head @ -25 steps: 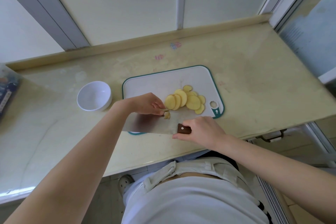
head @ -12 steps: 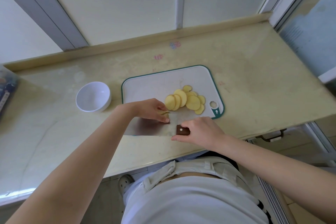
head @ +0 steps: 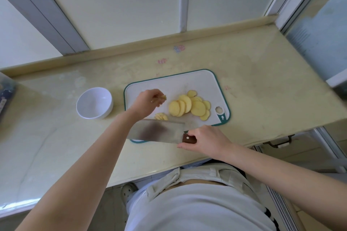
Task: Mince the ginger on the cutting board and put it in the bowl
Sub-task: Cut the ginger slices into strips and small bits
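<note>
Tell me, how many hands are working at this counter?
2. The left hand pinches a small pale yellow ginger piece over the white teal-rimmed cutting board; the right hand grips the broad steel cleaver by its brown handle. None seem hidden.

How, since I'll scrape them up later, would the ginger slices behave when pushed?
Probably light and stiff: the slices are thin flat discs. Overlapped in a fan, they would likely slide apart rather than roll. On the smooth board they probably glide.
</note>
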{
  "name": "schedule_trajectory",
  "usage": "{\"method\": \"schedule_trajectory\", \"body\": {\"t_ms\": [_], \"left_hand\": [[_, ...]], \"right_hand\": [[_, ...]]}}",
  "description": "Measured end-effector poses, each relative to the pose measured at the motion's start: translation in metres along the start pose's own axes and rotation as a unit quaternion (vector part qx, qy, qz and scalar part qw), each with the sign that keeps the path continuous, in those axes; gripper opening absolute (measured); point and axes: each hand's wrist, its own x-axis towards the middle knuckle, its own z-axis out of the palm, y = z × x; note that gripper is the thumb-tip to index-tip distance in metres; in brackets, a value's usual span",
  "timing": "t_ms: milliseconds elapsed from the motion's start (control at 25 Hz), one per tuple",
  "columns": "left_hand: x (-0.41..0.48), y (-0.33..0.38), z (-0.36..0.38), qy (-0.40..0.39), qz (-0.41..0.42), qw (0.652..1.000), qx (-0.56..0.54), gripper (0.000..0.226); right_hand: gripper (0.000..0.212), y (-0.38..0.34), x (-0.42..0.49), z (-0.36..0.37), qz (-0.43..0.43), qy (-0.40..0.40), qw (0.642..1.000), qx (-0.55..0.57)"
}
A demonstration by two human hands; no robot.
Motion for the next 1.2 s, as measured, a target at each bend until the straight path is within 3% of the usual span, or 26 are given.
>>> {"method": "schedule_trajectory", "body": {"t_ms": [120, 240, 400, 520, 720, 920, 1040, 1200], "left_hand": [[-0.007, 0.018, -0.004, 0.161, 0.031, 0.982, -0.096, 0.010], [-0.024, 0.038, 0.000, 0.299, 0.053, 0.941, -0.152, 0.007], [-0.040, 0.038, 0.004, 0.412, 0.010, 0.890, -0.193, 0.006], [-0.043, 0.015, 0.016, 0.400, -0.089, 0.884, -0.227, 0.005], [-0.046, -0.017, 0.054, 0.273, -0.265, 0.916, -0.129, 0.029], [-0.032, -0.003, 0.080, 0.132, -0.266, 0.955, 0.015, 0.070], [-0.027, 0.002, 0.089, 0.139, -0.256, 0.951, 0.104, 0.066], [-0.027, 0.000, 0.096, 0.152, -0.241, 0.949, 0.135, 0.050]], "right_hand": [[0.054, -0.002, 0.001, 0.008, 0.070, -0.013, 0.987, 0.143], [0.052, -0.005, 0.004, 0.013, 0.126, -0.011, 0.951, 0.282], [0.054, -0.009, 0.006, 0.014, 0.176, -0.015, 0.915, 0.363], [0.053, -0.010, 0.009, 0.012, 0.205, -0.008, 0.894, 0.399], [0.052, -0.015, 0.011, 0.007, 0.238, -0.007, 0.847, 0.475], [0.052, -0.017, 0.012, 0.006, 0.252, -0.003, 0.826, 0.504], [0.052, -0.016, 0.012, 0.007, 0.252, 0.000, 0.825, 0.505], [0.053, -0.012, 0.011, 0.007, 0.248, 0.007, 0.830, 0.499]]}}
